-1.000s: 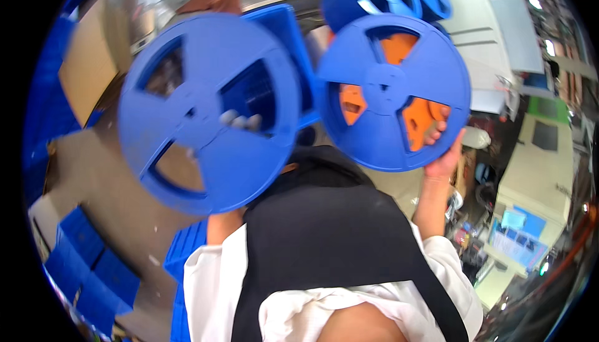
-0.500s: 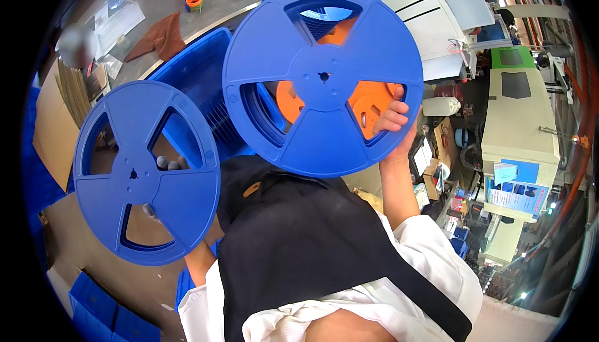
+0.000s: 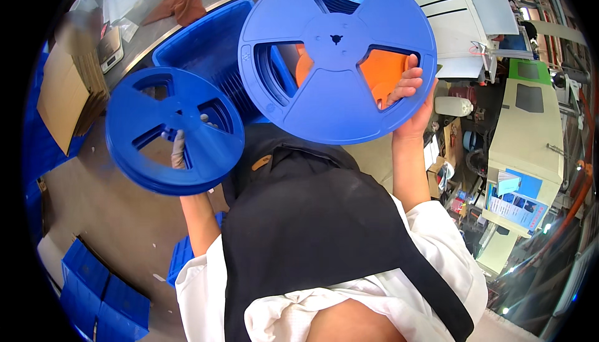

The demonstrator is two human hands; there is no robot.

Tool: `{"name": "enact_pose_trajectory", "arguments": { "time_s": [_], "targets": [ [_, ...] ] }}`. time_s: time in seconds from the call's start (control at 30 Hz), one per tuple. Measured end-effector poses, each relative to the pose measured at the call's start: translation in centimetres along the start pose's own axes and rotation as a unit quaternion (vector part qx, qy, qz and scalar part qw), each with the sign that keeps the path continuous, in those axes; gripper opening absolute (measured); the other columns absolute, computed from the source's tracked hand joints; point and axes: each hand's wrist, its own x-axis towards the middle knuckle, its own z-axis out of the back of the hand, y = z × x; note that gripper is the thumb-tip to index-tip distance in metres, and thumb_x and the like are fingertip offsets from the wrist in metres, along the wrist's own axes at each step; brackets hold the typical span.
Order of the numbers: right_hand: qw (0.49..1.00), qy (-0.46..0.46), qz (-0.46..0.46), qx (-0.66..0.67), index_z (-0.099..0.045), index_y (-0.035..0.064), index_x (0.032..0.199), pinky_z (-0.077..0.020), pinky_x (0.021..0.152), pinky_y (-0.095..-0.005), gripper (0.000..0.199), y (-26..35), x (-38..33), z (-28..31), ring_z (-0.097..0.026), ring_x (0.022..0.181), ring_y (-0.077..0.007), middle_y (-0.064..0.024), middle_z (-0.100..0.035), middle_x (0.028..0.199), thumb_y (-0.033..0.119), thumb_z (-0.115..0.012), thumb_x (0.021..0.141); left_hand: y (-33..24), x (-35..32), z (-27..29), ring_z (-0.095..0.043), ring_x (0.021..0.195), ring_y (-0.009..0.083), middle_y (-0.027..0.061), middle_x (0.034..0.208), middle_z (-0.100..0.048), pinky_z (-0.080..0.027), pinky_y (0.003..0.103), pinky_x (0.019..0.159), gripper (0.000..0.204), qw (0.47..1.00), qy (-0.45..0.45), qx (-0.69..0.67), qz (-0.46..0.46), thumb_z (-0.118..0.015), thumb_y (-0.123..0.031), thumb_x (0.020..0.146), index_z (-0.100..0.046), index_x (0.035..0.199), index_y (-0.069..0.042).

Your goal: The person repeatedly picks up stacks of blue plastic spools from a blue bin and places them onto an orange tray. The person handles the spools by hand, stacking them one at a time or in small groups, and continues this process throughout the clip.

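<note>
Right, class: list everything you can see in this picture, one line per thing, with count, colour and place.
Large reel: one, blue, held up at upper centre.
Smaller reel: one, blue, held at left.
Orange piece: one, seen through the large reel's cutouts.
Bin: one, blue, behind the reels.
Flat cardboard: one stack, brown, far left.
Cloth: one, brown, top left.
Machine: one, cream, right.
Apron: one, black, lower centre.
Left hand: behind smaller reel.
Right hand: gripping large reel's rim.
</note>
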Motion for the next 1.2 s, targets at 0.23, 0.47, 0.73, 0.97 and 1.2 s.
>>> {"name": "enact_pose_trajectory", "arguments": {
  "time_s": [0.23,0.47,0.73,0.97,1.2],
  "targets": [
    [0.997,-0.048,-0.002,-0.054,-0.037,-0.0003,0.144,-0.0529,0.083,-0.0294,0.061,-1.5,1.1,0.5,-0.062,0.098,-0.0164,-0.0062,-0.061,0.114,0.035,-0.055,0.098,0.5,2.1,2.8,-0.067,0.087,0.0257,0.0153,0.098,-0.07,-0.055,0.035,0.083,0.033,0.982,-0.16,0.084,0.045,-0.064,-0.023,0.091,-0.062,0.113,0.002],
    [0.901,-0.246,0.057,-0.352,-0.042,0.0023,0.141,-0.0539,0.068,-0.0281,0.066,-5.7,0.2,2.4,-0.063,0.081,-0.0152,-0.0072,-0.064,0.104,0.053,-0.043,0.099,1.4,10.2,14.7,-0.059,0.079,0.0186,-0.0002,0.086,-0.059,-0.054,0.034,0.073,0.024,0.981,-0.159,0.104,0.028,-0.067,-0.015,0.088,-0.056,0.108,-0.021],
    [0.814,-0.357,-0.003,-0.459,-0.04,0.0,0.14,-0.0581,0.071,-0.0337,0.072,-10.6,-1.3,6.0,-0.07,0.085,-0.0239,-0.0135,-0.067,0.101,0.055,-0.051,0.095,3.9,19.8,27.4,-0.055,0.076,0.0178,-0.001,0.081,-0.053,-0.046,0.036,0.063,0.041,0.927,-0.291,0.182,0.152,-0.076,-0.028,0.078,-0.053,0.112,-0.023],
    [0.753,-0.401,-0.091,-0.513,-0.039,-0.0072,0.138,-0.0599,0.074,-0.0394,0.078,-11.6,0.0,8.5,-0.07,0.087,-0.03,-0.0219,-0.065,0.104,0.055,-0.055,0.093,7.1,25.1,35.2,-0.06,0.094,0.0258,0.0071,0.113,-0.064,-0.048,0.039,0.088,0.04,0.922,-0.315,0.019,0.224,-0.067,-0.04,0.087,-0.06,0.119,-0.018],
    [0.748,-0.41,-0.116,-0.509,-0.038,-0.0079,0.138,-0.0596,0.076,-0.0427,0.079,-11.6,1.2,9.6,-0.07,0.088,-0.0324,-0.0228,-0.065,0.104,0.055,-0.054,0.093,7.6,27.6,33.2,-0.053,0.113,0.0291,0.009,0.128,-0.057,-0.039,0.04,0.1,0.048,0.911,-0.367,0.081,0.173,-0.06,-0.043,0.091,-0.053,0.13,-0.016]
  ]
}}
